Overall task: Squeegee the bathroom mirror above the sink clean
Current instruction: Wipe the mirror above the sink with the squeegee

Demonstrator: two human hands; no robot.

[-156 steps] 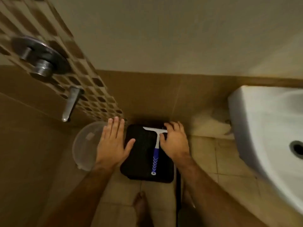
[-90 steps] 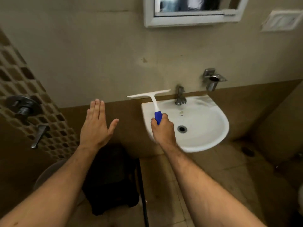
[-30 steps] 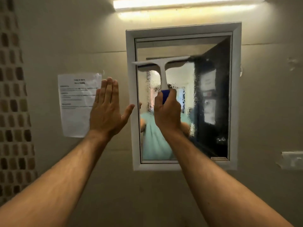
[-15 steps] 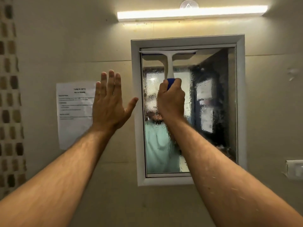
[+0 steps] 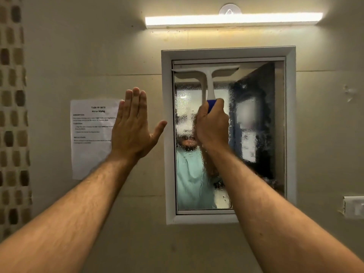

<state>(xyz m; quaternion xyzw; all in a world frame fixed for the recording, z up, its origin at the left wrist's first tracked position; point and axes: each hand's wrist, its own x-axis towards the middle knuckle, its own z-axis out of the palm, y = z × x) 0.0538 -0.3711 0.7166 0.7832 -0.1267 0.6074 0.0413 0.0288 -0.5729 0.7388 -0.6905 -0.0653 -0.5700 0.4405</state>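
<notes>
Mirror [image 5: 256, 134]: 1, set in a white frame [image 5: 167, 134] on the far wall, under a strip light [image 5: 232, 19]; glass wet and beaded over nearly all its face, reflection blurred. Squeegee [image 5: 208, 75]: 1, white blade and neck, blue handle; blade lies level across the top left of the glass, just under the frame's upper edge, seemingly touching it. Right hand [image 5: 212, 125]: fingers wrapped round the blue handle, gripping it, blade upward. Left hand [image 5: 134, 131]: flat, fingers straight, thumb spread, holding nothing, raised just left of the frame; contact with the wall cannot be told. Paper notice [image 5: 88, 138]: 1, on the wall further left. Step in hand, by judgement: start of stroke 1, mirror uncleared. Next move calls for a steady downward pull, blade pressed evenly; then a 2nd pass on the right.
</notes>
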